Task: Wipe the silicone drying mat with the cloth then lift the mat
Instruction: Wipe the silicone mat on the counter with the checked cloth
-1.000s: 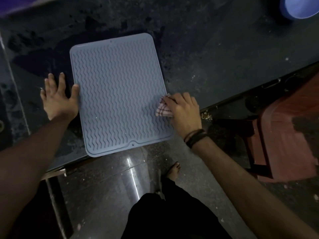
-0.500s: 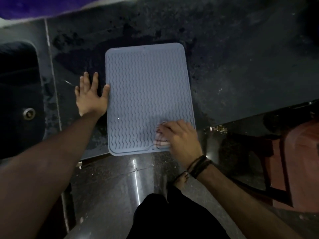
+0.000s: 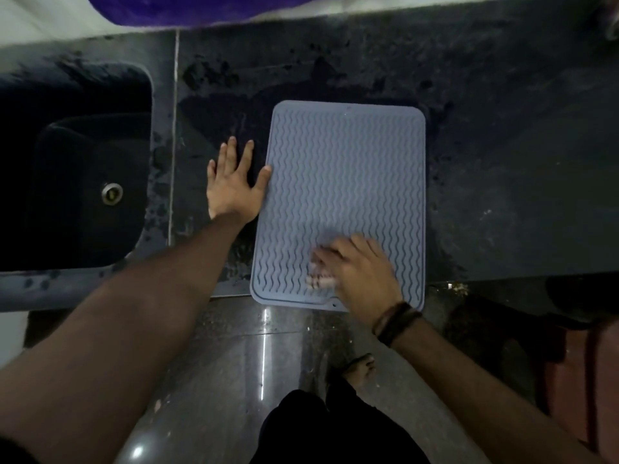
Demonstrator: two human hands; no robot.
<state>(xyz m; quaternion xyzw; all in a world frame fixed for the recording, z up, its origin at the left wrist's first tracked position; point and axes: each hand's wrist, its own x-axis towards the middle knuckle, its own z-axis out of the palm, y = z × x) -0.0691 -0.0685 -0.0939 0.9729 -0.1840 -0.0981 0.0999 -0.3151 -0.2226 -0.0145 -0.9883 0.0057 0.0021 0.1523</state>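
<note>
Grey-blue wavy-ribbed silicone mat (image 3: 341,182) flat on dark counter, near edge overhanging, blurred checked cloth (image 3: 320,274) on its near part

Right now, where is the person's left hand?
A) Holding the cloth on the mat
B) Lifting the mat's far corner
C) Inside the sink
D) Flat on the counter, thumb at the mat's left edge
D: the left hand lies spread on the dark counter, its thumb touching the left edge of the mat.

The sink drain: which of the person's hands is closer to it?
Left. The left hand lies flat on the counter just right of the sink drain; the right hand is farther right, on the mat.
</note>
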